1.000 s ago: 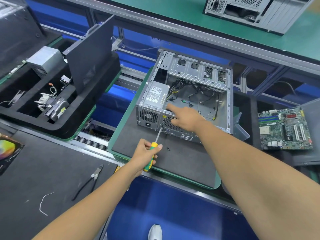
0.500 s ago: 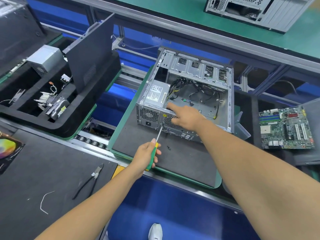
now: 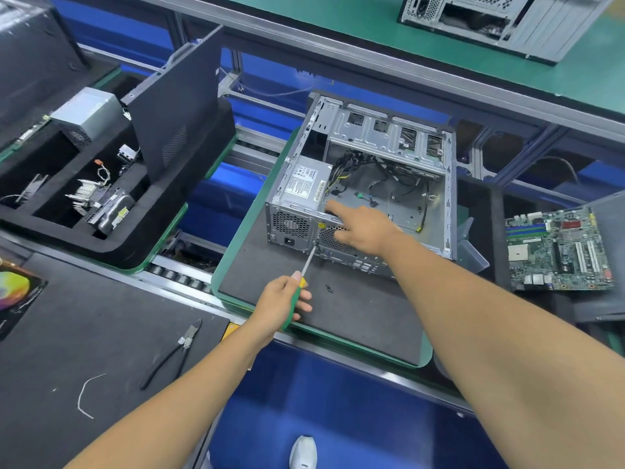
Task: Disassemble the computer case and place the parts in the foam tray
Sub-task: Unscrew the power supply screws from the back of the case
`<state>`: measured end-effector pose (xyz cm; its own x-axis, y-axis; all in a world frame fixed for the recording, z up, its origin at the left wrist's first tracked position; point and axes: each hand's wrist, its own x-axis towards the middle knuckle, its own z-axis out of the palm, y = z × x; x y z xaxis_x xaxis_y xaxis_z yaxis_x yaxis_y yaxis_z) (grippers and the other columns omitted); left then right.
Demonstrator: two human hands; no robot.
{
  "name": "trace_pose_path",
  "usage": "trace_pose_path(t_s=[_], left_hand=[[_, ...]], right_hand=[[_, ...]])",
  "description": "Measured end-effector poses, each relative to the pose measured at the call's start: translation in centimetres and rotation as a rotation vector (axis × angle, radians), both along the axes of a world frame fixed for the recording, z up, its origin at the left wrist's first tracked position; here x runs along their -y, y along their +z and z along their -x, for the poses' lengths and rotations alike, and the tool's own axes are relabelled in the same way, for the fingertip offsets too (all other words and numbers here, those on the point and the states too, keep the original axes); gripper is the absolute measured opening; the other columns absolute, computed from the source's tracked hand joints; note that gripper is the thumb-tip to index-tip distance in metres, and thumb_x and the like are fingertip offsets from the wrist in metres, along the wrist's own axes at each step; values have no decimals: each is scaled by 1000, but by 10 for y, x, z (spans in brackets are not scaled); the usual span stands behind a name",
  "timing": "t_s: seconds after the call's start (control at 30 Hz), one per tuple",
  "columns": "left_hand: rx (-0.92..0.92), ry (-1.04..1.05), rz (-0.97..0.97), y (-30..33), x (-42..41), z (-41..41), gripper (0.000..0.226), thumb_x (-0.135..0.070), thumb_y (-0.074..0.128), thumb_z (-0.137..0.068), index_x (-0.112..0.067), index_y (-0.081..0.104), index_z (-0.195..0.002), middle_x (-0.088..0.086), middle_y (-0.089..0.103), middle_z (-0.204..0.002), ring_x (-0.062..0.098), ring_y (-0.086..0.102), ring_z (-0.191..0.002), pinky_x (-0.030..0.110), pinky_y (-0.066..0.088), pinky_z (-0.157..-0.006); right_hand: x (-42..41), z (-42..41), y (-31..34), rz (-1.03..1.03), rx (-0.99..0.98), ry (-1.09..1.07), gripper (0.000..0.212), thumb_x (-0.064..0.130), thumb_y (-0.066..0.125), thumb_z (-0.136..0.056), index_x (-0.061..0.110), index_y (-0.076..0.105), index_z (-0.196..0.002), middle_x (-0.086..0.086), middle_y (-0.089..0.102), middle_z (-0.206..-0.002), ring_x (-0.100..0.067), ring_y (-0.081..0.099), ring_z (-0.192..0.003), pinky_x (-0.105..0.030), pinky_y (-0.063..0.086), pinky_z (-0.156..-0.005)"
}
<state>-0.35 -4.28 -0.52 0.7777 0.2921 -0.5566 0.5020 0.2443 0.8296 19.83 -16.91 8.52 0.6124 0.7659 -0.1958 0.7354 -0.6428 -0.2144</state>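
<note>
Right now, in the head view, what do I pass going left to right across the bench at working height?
Foam tray with removed parts → pliers → left hand gripping the screwdriver → loose screw → right hand resting on the computer case → motherboard.

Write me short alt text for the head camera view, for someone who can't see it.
A person's left hand grips a green-handled screwdriver, tip at the rear panel of an open computer case, while the right hand rests on the case's rear edge, forefinger pointing toward the power supply. A foam tray with removed parts sits left, a motherboard right.
</note>
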Motion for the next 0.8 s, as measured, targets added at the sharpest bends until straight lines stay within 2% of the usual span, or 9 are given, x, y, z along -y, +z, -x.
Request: trace_pose_path(t_s=[0.1,0.17,0.3,0.5,0.67,0.8], left_hand=[[37,-34,25,4,1,-5,36,-39,40,-110,-9,60,-116,5,70,-82,17,60,-58,28,44,-52],[64,-31,31,8,1,-13,27,-37,46,-109,-12,51,-119,9,67,-84,17,54,-52,26,40,-46],[113,-20,33,16,0,-40,33,-36,58,-104,-12,44,-121,11,57,-92,17,49,-45,26,40,-39],[83,39,9,9,6,-75,25,-36,55,-105,-14,45,-97,8,60,-73,16,48,-41,26,41,-37],[57,113,-11,3,11,-81,23,-30,53,-105,-16,45,-90,3,55,-56,15,38,-35,24,38,-37],[64,94,-33,1,8,-79,20,-30,54,-104,-17,48,-90,0,51,-52,15,36,-36,22,34,-39]], right_hand=[[0,0,-1,-1,6,1,43,27,56,-93,35,33,-128,-2,47,-58,-17,45,-51,-31,25,-49],[0,0,-1,-1,15,0,43,27,56,-92,37,31,-127,-2,48,-57,-17,45,-51,-31,25,-49],[0,0,-1,-3,22,-3,44,28,56,-91,37,32,-128,-1,48,-57,-16,45,-51,-31,24,-48],[0,0,-2,-7,36,-1,43,30,56,-91,36,33,-127,1,47,-58,-15,45,-52,-30,23,-48],[0,0,-2,-9,47,9,42,30,56,-91,34,33,-126,-1,48,-58,-16,46,-51,-31,22,-48],[0,0,-1,-8,41,12,41,29,56,-91,34,34,-126,-1,48,-58,-17,46,-51,-32,23,-48]])
